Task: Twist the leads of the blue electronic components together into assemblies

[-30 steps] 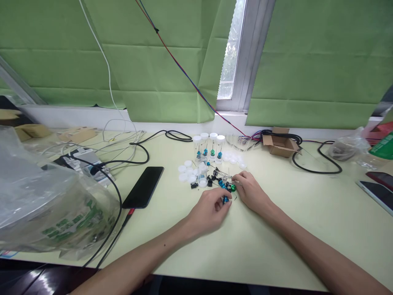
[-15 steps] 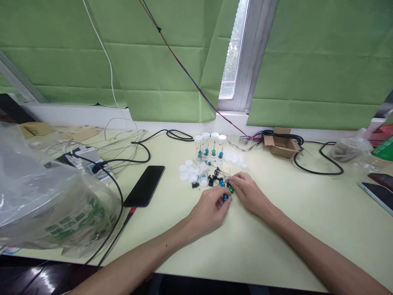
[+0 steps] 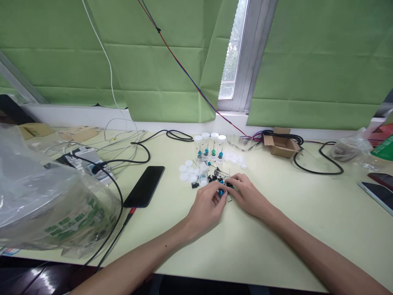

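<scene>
My left hand has its fingers closed on a small blue part, low over the table. Right beside it, my right hand pinches a small black part between thumb and fingertips; its exact kind is too small to tell. Just beyond my fingers lies a loose pile of black pieces and thin metal pins. A clear tube with a white end stands at the pile's left edge. Behind it, several clear white-capped tubes stand in a row, with blue or green parts and pins inside.
White caps lie left of the pile, and more caps lie to its right. A black phone and a plastic bag are at the left. A small cardboard box and cables sit toward the back right.
My left hand has shifted slightly up and left with the blue part. My right fingertips have moved a little down and closer to it, and the green part there no longer shows.
</scene>
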